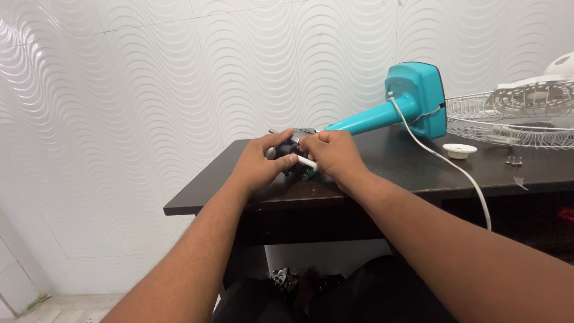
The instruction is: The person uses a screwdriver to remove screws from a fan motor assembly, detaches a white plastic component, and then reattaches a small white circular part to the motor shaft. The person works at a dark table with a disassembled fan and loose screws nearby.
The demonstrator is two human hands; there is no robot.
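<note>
We're looking down at a dark table [382,173] set against a white wavy-tiled wall [149,90], and both hands meet at mid-frame. Our left hand [260,162] is curled around a small dark motor [291,146], thumb lying across the front of it. Our right hand [335,154] closes in from the right, fingers folded over the motor's top and pinched on a thin white rod [307,161] that pokes out toward the left hand. A bit of green [309,174] shows just under the right hand; we can't tell what it is. The hands cover most of the motor, so only its dark face and some metal at the top come through.

Just behind the right hand, a teal fan stand [412,101] lies on its side, its neck pointing at the motor and its boxy base up toward the upper right. A white cord [454,164] runs from that base across the table and drops over the front edge. Right of the cord sits a white round cap [460,150], then two small screws [513,160] near the right edge. At far right rests a white wire grille [514,116] with a white fan piece [559,75] on top.
</note>
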